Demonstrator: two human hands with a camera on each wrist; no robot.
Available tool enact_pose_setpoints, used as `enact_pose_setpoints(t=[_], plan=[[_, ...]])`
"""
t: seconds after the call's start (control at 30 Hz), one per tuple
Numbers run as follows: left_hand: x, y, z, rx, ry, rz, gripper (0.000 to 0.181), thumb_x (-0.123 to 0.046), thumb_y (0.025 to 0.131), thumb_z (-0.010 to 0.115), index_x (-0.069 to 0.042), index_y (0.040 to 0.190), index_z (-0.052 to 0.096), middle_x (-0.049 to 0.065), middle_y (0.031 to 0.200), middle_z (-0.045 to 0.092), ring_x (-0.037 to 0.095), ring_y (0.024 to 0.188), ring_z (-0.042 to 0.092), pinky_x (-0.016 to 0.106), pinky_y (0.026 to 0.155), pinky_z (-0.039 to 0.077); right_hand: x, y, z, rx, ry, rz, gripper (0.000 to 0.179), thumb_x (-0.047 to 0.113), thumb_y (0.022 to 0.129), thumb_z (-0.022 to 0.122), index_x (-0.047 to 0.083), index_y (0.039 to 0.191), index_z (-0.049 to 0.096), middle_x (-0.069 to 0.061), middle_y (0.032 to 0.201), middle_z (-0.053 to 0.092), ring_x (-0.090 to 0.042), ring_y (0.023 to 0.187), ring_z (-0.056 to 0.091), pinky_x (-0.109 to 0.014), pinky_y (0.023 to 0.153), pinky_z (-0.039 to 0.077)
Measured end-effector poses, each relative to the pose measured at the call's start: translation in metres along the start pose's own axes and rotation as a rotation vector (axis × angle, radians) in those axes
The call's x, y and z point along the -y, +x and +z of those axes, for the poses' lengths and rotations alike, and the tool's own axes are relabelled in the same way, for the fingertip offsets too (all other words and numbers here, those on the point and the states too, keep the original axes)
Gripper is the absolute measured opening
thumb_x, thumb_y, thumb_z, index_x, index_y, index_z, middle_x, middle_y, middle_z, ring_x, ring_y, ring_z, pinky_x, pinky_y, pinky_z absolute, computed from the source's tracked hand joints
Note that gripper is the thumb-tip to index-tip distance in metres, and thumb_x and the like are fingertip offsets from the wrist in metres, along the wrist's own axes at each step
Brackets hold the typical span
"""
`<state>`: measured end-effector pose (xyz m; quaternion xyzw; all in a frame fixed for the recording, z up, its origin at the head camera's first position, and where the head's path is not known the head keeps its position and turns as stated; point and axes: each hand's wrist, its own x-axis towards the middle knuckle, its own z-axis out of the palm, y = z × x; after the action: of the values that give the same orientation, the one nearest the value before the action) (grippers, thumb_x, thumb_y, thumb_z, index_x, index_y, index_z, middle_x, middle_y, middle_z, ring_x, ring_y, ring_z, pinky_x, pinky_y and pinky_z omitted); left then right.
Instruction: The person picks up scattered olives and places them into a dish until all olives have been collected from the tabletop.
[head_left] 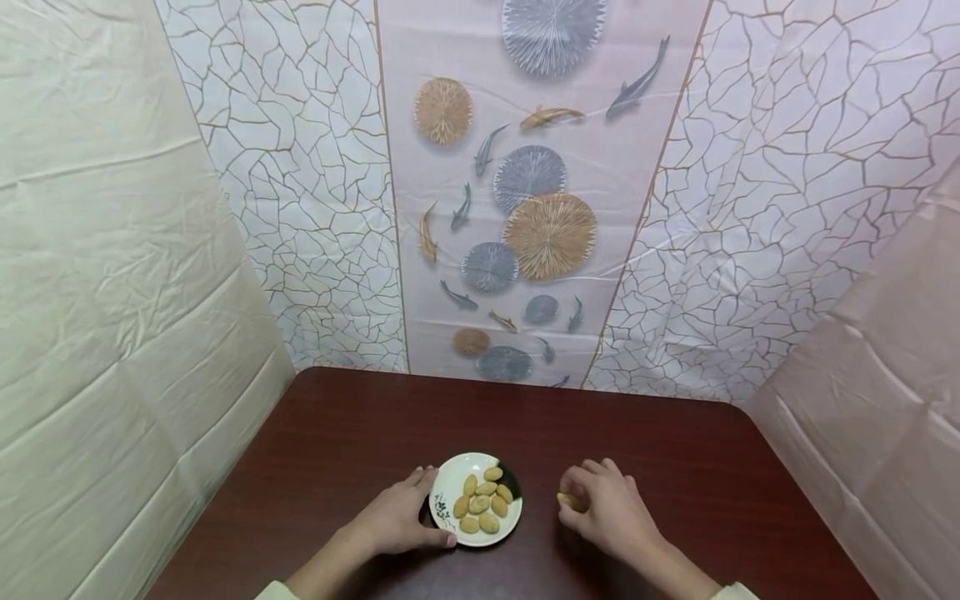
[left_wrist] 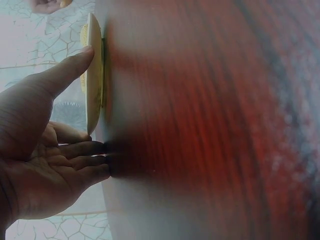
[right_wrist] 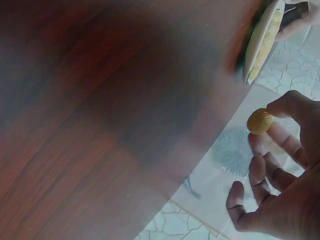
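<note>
A round white plate (head_left: 444, 492) with a dark green patch and a small plant pattern holds several small oval yellow-brown pieces (head_left: 480, 504), nut-like in shape; their exact kind cannot be told. At the plate's left side, my left hand (head_left: 401, 515) spans the rim, thumb at the near edge and index finger farther back. The left wrist view shows that thumb (left_wrist: 75, 67) against the rim. To the right of the plate, my right hand (head_left: 611, 508) pinches one more oval yellow-brown piece (right_wrist: 260, 121) between thumb and index finger, above the table. Its other fingers are loosely bent.
Plate and hands are at the near part of a dark red-brown wooden table (head_left: 360, 425). Behind it hangs a patterned cloth (head_left: 337, 275) with fish and round leaf shapes. Pale creased cloths, such as the left one (head_left: 112, 333), flank the table.
</note>
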<state>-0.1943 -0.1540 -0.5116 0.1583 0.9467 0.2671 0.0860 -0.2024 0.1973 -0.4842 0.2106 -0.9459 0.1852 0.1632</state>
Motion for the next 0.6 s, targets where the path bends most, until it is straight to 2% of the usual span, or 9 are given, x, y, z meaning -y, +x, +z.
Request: enact_pose_setpoints(t=[0.2,0.6], plan=[[0.0,0.0,0.0,-0.001,0.002,0.004,0.12,-0.059,0.082,0.093,0.006,0.167,0.039,0.035,0.17,0.043,0.053,0.157,0.046,0.07,0.121,0.046,0.011,0.009,0.011,-0.041,0.078,-0.1,0.029,0.015,0.079,0.095,0.032,0.09,0.073,0.019,0.088,0.063,0.0,0.086,0.045,-0.028,0.073,0.033],[0.001,0.0,0.001,-0.012,0.001,0.011,0.12,-0.058,0.082,0.094,0.007,0.167,0.039,0.036,0.169,0.043,0.054,0.156,0.047,0.07,0.121,0.046,0.029,0.035,0.033,0.005,0.097,-0.151,0.022,0.018,0.084,0.095,0.026,0.095,0.077,0.014,0.093,0.069,-0.004,0.089,0.048,-0.031,0.077,0.035]])
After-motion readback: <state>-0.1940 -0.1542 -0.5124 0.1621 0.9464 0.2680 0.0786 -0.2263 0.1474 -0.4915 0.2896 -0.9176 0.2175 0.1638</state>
